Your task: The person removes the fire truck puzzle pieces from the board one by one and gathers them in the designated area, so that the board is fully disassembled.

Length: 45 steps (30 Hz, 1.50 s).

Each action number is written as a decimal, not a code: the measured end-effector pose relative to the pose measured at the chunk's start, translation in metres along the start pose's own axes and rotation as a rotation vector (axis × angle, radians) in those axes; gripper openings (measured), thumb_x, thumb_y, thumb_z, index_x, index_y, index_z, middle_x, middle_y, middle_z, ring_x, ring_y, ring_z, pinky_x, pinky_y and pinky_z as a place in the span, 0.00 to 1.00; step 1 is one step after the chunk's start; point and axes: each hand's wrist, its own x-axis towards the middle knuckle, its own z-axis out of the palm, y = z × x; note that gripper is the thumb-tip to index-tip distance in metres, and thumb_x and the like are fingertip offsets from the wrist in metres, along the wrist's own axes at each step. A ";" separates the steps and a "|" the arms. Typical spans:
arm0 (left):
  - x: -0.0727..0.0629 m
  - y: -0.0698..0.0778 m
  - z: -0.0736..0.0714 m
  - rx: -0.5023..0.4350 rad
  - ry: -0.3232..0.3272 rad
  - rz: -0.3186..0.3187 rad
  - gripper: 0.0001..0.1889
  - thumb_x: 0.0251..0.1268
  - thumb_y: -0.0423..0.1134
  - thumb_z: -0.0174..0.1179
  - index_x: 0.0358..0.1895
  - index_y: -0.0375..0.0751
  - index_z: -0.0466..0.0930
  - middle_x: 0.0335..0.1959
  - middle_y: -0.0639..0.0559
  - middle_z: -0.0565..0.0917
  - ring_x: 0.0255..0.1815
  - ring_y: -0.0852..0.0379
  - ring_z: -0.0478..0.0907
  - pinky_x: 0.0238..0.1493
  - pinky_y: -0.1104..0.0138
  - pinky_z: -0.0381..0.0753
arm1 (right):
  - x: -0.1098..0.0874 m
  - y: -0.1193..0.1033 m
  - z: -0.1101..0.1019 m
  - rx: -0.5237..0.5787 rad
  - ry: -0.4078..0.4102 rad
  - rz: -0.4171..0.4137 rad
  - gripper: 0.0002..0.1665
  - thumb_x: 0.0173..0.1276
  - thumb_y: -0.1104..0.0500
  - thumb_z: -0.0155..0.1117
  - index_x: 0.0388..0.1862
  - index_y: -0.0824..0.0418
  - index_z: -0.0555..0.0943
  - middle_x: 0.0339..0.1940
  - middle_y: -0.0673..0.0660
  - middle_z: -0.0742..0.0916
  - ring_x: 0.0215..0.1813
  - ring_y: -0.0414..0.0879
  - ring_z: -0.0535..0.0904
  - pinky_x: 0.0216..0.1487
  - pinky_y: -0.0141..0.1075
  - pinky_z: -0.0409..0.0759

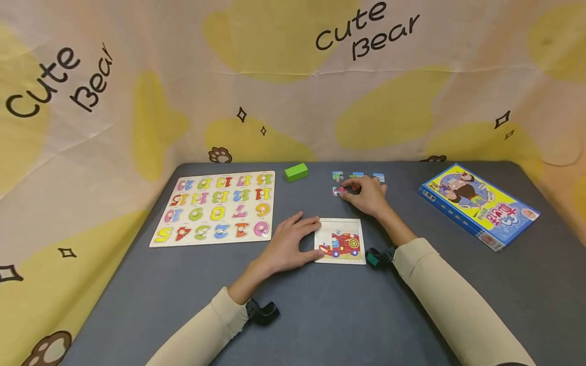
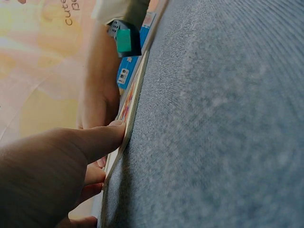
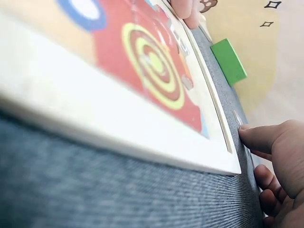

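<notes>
In the head view, a small square puzzle board (image 1: 340,256) with a red vehicle picture lies mid-table; its upper part is bare. My left hand (image 1: 289,245) rests at the board's left side, thumb near the lower corner and fingers at the upper one. The left wrist view shows that thumb (image 2: 107,137) touching the board's edge. Behind the board, my right hand (image 1: 368,194) pinches a small reddish puzzle piece (image 1: 336,191) at the table; the fingers partly hide it. Other small pieces (image 1: 338,176) lie just beyond, a blue one (image 1: 378,177) at their right.
A number board (image 1: 153,244) with colourful numerals lies on the left. A green block (image 1: 296,173) sits near the back edge. On the right is a blue and yellow box (image 1: 480,206). A printed cloth (image 1: 293,101) hangs behind the grey table (image 1: 320,315).
</notes>
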 end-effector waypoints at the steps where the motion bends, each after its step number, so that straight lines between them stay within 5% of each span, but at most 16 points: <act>1: 0.000 0.000 0.001 0.003 -0.003 -0.003 0.36 0.63 0.52 0.70 0.72 0.43 0.73 0.76 0.50 0.71 0.83 0.38 0.54 0.78 0.37 0.50 | 0.000 0.000 0.000 0.000 0.000 0.008 0.17 0.67 0.54 0.72 0.53 0.59 0.88 0.41 0.62 0.83 0.46 0.57 0.69 0.53 0.57 0.55; 9: 0.002 -0.002 0.005 0.016 -0.024 -0.021 0.36 0.63 0.54 0.69 0.73 0.46 0.73 0.77 0.54 0.70 0.84 0.41 0.53 0.79 0.39 0.49 | 0.003 0.006 0.002 -0.006 0.008 0.039 0.18 0.67 0.52 0.71 0.53 0.57 0.88 0.41 0.62 0.82 0.47 0.58 0.70 0.53 0.57 0.56; 15: 0.003 -0.001 0.006 0.017 -0.040 -0.029 0.36 0.64 0.54 0.69 0.74 0.47 0.72 0.78 0.54 0.69 0.84 0.42 0.52 0.80 0.40 0.49 | -0.002 0.012 -0.003 0.115 -0.003 -0.002 0.19 0.69 0.53 0.71 0.55 0.59 0.87 0.40 0.62 0.83 0.44 0.54 0.72 0.50 0.50 0.56; 20: 0.003 0.000 0.005 0.014 -0.036 -0.028 0.36 0.64 0.54 0.68 0.74 0.46 0.72 0.78 0.53 0.69 0.84 0.41 0.52 0.80 0.40 0.48 | -0.021 0.011 -0.016 0.230 -0.131 -0.097 0.16 0.71 0.57 0.69 0.55 0.62 0.86 0.38 0.60 0.84 0.32 0.47 0.73 0.38 0.36 0.69; 24: 0.004 0.000 0.004 0.029 -0.030 -0.034 0.36 0.64 0.54 0.68 0.74 0.46 0.72 0.78 0.53 0.69 0.84 0.41 0.53 0.80 0.41 0.49 | -0.041 0.008 -0.023 0.258 -0.257 -0.181 0.14 0.71 0.59 0.68 0.53 0.61 0.87 0.38 0.57 0.85 0.33 0.45 0.72 0.35 0.33 0.71; 29: 0.003 -0.001 0.003 0.027 -0.017 -0.027 0.36 0.64 0.54 0.68 0.73 0.45 0.72 0.77 0.52 0.70 0.83 0.40 0.53 0.80 0.40 0.49 | -0.060 0.001 -0.022 0.203 -0.311 -0.276 0.11 0.68 0.60 0.71 0.48 0.55 0.90 0.34 0.50 0.86 0.39 0.46 0.72 0.45 0.41 0.65; 35: 0.002 -0.003 0.002 0.008 0.000 -0.010 0.36 0.63 0.53 0.69 0.73 0.43 0.73 0.77 0.51 0.71 0.83 0.38 0.54 0.79 0.39 0.50 | -0.072 -0.008 -0.016 0.104 -0.327 -0.355 0.13 0.65 0.59 0.71 0.47 0.49 0.91 0.32 0.44 0.82 0.39 0.44 0.67 0.43 0.44 0.54; 45: 0.002 -0.001 0.002 0.023 -0.021 -0.035 0.36 0.64 0.54 0.68 0.73 0.45 0.72 0.77 0.53 0.70 0.83 0.40 0.53 0.80 0.40 0.48 | -0.077 -0.016 -0.014 0.065 -0.380 -0.359 0.20 0.62 0.63 0.68 0.52 0.49 0.89 0.35 0.47 0.80 0.41 0.45 0.64 0.43 0.44 0.51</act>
